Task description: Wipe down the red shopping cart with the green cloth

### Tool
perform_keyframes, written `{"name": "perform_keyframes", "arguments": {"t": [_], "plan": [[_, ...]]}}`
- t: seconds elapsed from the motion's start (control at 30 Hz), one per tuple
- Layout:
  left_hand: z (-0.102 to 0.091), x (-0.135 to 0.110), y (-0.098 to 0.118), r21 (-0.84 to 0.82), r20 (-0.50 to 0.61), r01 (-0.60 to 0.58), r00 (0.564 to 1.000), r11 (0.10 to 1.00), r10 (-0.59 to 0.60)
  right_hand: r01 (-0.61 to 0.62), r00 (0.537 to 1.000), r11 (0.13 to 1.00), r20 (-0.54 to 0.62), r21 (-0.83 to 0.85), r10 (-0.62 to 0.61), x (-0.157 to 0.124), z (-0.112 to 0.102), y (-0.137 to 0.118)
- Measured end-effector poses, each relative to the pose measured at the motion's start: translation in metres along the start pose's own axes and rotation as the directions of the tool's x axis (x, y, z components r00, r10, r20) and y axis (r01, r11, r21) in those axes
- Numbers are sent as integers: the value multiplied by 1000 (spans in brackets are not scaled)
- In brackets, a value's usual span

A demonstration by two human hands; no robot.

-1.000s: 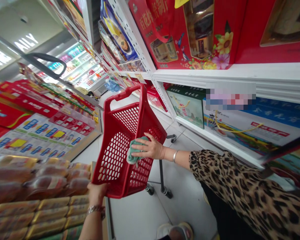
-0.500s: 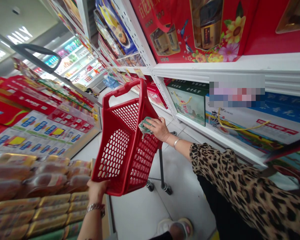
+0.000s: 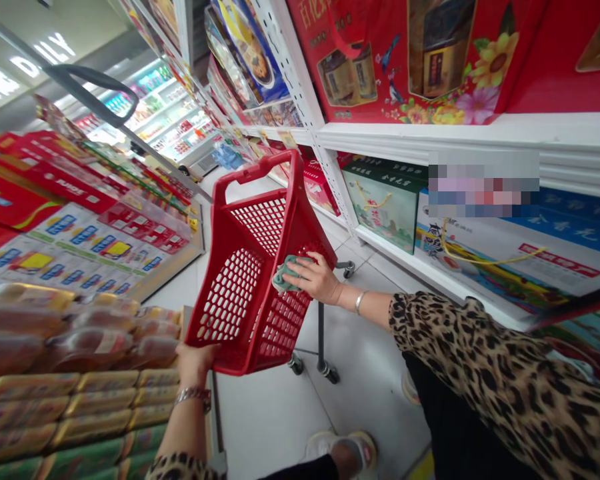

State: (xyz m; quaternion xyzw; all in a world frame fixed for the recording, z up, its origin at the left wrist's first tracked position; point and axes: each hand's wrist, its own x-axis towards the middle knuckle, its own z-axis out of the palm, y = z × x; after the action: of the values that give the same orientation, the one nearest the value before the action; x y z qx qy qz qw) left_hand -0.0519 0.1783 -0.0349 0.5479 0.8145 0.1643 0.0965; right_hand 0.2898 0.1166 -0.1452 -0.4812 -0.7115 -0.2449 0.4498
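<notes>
A red plastic shopping basket (image 3: 233, 287) with perforated sides stands tilted in the aisle, its grip bar toward the far end. My left hand (image 3: 197, 363) is closed on the basket's near left corner. With my right hand (image 3: 320, 280) I press a folded green cloth (image 3: 289, 272) against the basket's right rim; the fingers lie over the cloth. Below the basket, dark metal legs with casters (image 3: 329, 371) rest on the floor. The underside of the basket is hidden.
White shelving (image 3: 410, 137) with red gift boxes and a green box (image 3: 383, 203) lines the right. Packaged bottles (image 3: 90, 343) and stacked cartons (image 3: 85, 247) stand to the left. A grey pole with a loop (image 3: 100, 87) slants across the upper left. My shoes (image 3: 343, 450) are on the tiled floor.
My right hand and the cloth have slid a little along the right rim toward my body. My left hand keeps its hold on the corner. The view has shifted slightly.
</notes>
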Motion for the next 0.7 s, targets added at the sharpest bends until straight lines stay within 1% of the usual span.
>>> {"name": "perform_keyframes", "arguments": {"t": [0.03,0.1,0.2,0.3,0.37,0.47,0.53,0.6,0.7], "plan": [[-4,-6,8,-7,27,73,997,997,-73,11,1000,1000,-3,8,-11,-1,-1,-4],[-10,-17,20,-14,69,139,988,990,-138,36,999,999,-19,12,-36,-2,-4,-10],[-15,-25,28,-13,83,144,986,990,-142,85,995,996,-54,2,-85,-3,-10,-18],[-15,-26,27,-10,71,150,986,989,-149,187,978,982,-93,10,-185,-5,-18,-31],[-15,-25,26,-12,82,141,987,990,-140,301,949,953,-107,44,-295,-6,-23,-45],[-14,-24,25,-2,103,127,987,992,-126,490,870,868,-117,88,-479,-8,-26,-66],[-14,-24,25,7,98,126,987,992,-127,555,831,826,-115,100,-544,-7,-25,-74],[-15,-25,26,8,99,126,987,992,-126,567,823,814,-94,126,-560,-6,-21,-73],[-15,-27,27,10,94,125,988,992,-125,560,827,811,-57,168,-559,-4,-14,-64]]}}
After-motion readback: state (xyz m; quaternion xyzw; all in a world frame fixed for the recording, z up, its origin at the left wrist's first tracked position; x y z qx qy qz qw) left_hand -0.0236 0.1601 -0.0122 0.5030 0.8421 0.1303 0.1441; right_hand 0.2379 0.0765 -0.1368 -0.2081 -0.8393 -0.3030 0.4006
